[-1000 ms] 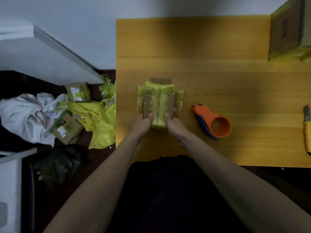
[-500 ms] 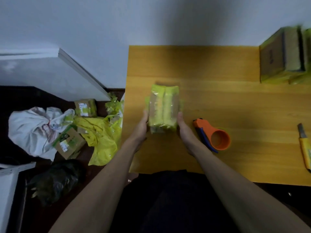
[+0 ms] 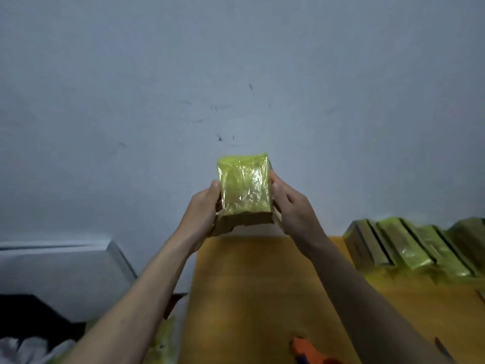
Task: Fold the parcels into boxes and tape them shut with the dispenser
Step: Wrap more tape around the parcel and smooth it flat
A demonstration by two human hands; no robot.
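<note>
A small cardboard parcel [image 3: 245,191] covered in shiny yellow-green tape is held up in the air in front of the wall. My left hand [image 3: 203,207] grips its left side and my right hand [image 3: 290,203] grips its right side. Bare cardboard shows along its lower edge. The orange tape dispenser [image 3: 305,350] lies on the wooden table [image 3: 249,290] at the bottom of the view, partly cut off.
Several taped yellow-green boxes [image 3: 414,248] are lined up at the table's far right against the wall. A grey slab [image 3: 60,269] stands left of the table. Yellow-green scraps [image 3: 165,340] lie by the table's left edge. A knife tip [image 3: 443,350] shows at lower right.
Both hands have lifted the parcel off the table and raised it high in front of the wall. The view has tilted upward, so the dispenser now sits at the bottom edge.
</note>
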